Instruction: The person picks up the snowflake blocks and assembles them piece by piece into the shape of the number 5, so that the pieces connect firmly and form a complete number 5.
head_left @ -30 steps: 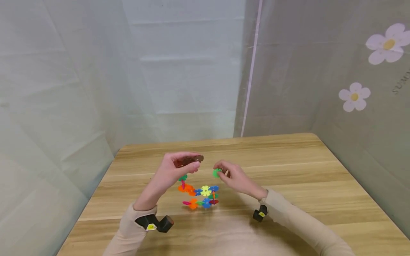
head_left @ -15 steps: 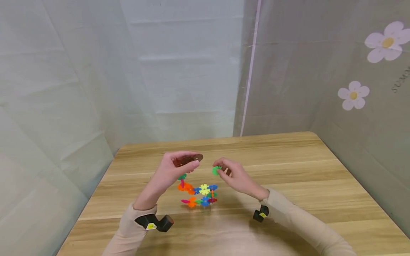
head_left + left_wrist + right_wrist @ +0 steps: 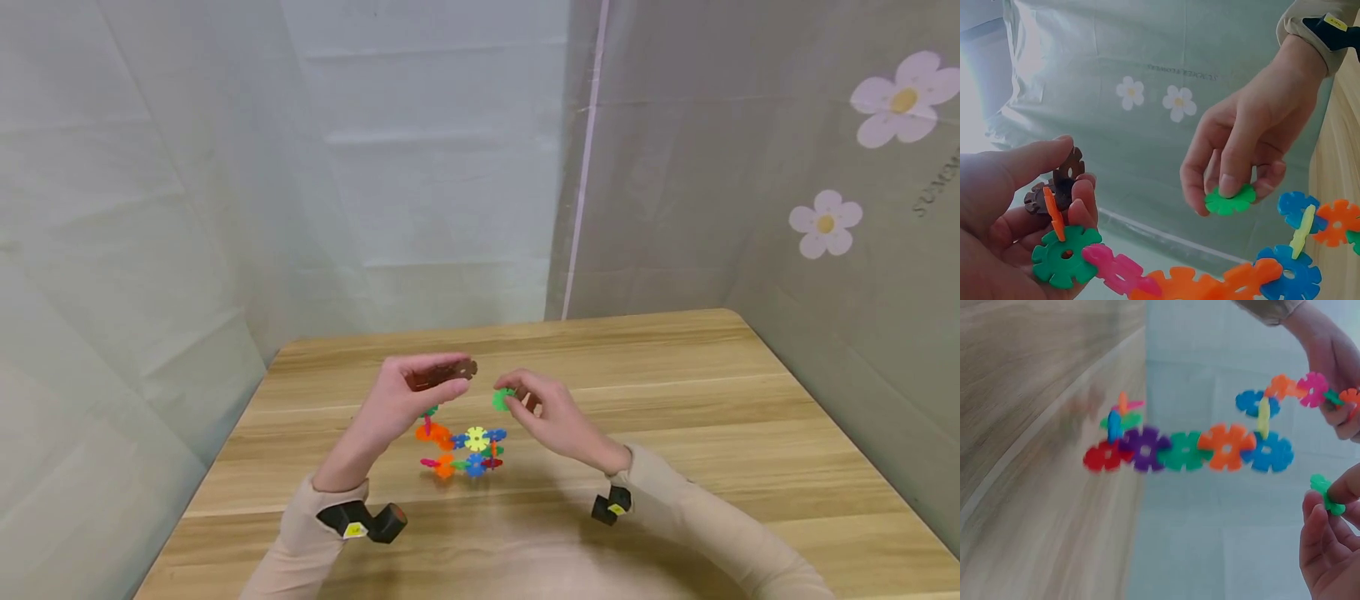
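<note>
My left hand (image 3: 390,404) grips the brown end of a chain of interlocking plastic snowflake discs (image 3: 1066,257). Its brown discs (image 3: 1040,197) lie between thumb and fingers in the left wrist view. From there the chain hangs down in orange, green, pink, blue, yellow, purple and red pieces, as the right wrist view shows (image 3: 1227,447). Between thumb and fingers, my right hand (image 3: 558,421) pinches a loose bright green snowflake disc (image 3: 1230,200). That disc is apart from the chain, just right of the brown end in the head view. Some brown pieces are partly hidden by the left fingers.
Below both hands is a wood-grain table (image 3: 675,392). A pale curtain (image 3: 435,167) stands behind its far edge, with a flower-printed sheet (image 3: 825,333) on the right. Each wrist carries a black camera, such as the left one (image 3: 363,522).
My right hand has shifted slightly left with the green disc, closer to the brown end. The hanging chain has swung a little left and up in the head view. My left hand stays nearly still.
</note>
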Available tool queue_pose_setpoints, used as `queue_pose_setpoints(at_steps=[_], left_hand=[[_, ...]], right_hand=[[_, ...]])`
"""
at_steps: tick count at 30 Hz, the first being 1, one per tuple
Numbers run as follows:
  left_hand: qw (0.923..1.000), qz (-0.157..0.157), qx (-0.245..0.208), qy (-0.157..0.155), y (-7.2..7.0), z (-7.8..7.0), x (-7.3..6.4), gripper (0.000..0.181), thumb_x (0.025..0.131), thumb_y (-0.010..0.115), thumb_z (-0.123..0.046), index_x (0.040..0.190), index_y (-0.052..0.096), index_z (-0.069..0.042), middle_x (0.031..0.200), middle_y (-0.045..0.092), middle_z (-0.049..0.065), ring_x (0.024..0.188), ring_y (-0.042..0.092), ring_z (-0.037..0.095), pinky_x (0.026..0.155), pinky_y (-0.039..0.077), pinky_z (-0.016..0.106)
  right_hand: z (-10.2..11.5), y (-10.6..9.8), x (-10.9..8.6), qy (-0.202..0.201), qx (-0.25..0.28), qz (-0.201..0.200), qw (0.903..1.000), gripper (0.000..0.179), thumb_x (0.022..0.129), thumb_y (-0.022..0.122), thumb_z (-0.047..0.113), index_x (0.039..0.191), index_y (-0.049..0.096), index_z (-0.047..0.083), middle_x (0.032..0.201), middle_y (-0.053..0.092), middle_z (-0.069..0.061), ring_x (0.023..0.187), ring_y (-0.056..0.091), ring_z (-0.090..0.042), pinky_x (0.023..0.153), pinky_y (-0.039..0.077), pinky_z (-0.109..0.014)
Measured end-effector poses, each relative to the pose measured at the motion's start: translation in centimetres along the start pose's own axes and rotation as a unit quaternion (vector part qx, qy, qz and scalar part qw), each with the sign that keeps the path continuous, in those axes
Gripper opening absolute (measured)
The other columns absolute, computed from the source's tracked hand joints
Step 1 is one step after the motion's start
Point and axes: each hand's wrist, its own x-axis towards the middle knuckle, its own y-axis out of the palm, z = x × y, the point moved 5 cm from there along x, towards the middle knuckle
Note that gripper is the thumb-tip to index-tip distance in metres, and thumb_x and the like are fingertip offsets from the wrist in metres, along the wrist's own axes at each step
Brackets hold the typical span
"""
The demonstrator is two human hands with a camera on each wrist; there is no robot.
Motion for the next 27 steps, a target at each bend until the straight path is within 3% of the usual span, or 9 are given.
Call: queue_pose_setpoints(at_steps=[11,19,21,25,27], left_hand=[[0.9998,-0.004,-0.015,0.011,-0.1,-0.2,0.0,0.040,0.087,0.072,-0.019,0.125,0.063,-0.012,0.117,0.069,0.012,0.100,0.068,0.015,0.083,0.056,0.028],[0.9999,-0.016,0.001,-0.001,0.0,-0.2,0.0,0.033,0.085,0.075,-0.020,0.116,0.064,-0.014,0.105,0.073,0.006,0.088,0.066,0.016,0.057,0.050,0.025],[0.9999,-0.015,0.003,-0.003,0.1,-0.1,0.0,0.033,0.084,0.076,-0.020,0.114,0.065,-0.014,0.104,0.073,0.006,0.088,0.066,0.016,0.060,0.051,0.025],[1.0000,-0.007,0.006,-0.003,0.2,-0.1,0.0,0.033,0.084,0.076,-0.022,0.114,0.066,-0.013,0.107,0.072,0.009,0.094,0.068,0.016,0.079,0.056,0.029],[1.0000,-0.004,0.007,0.001,0.2,-0.1,0.1,0.033,0.084,0.076,-0.022,0.114,0.067,-0.012,0.109,0.072,0.010,0.094,0.068,0.016,0.080,0.057,0.029]], right_hand=[[2.1,-0.5,0.4,-0.068,0.011,-0.048,0.9965,0.019,0.093,0.061,0.003,0.111,0.063,0.008,0.087,0.067,-0.002,0.067,0.055,-0.008,0.053,0.048,-0.020],[3.3,-0.8,0.9,-0.088,0.015,-0.075,0.9931,0.021,0.090,0.062,-0.003,0.110,0.062,0.002,0.091,0.068,-0.007,0.066,0.056,-0.008,0.053,0.049,-0.019],[3.6,-1.0,1.0,-0.089,0.020,-0.086,0.9921,0.022,0.089,0.062,-0.005,0.110,0.062,0.002,0.093,0.068,-0.008,0.067,0.056,-0.009,0.053,0.049,-0.019],[4.0,-1.4,1.1,-0.093,0.034,-0.107,0.9893,0.024,0.087,0.063,-0.008,0.109,0.061,0.000,0.094,0.067,-0.010,0.066,0.056,-0.009,0.051,0.048,-0.020],[4.3,-1.6,1.2,-0.096,0.042,-0.113,0.9880,0.024,0.086,0.063,-0.010,0.109,0.060,-0.001,0.093,0.067,-0.011,0.063,0.055,-0.009,0.050,0.047,-0.020]])
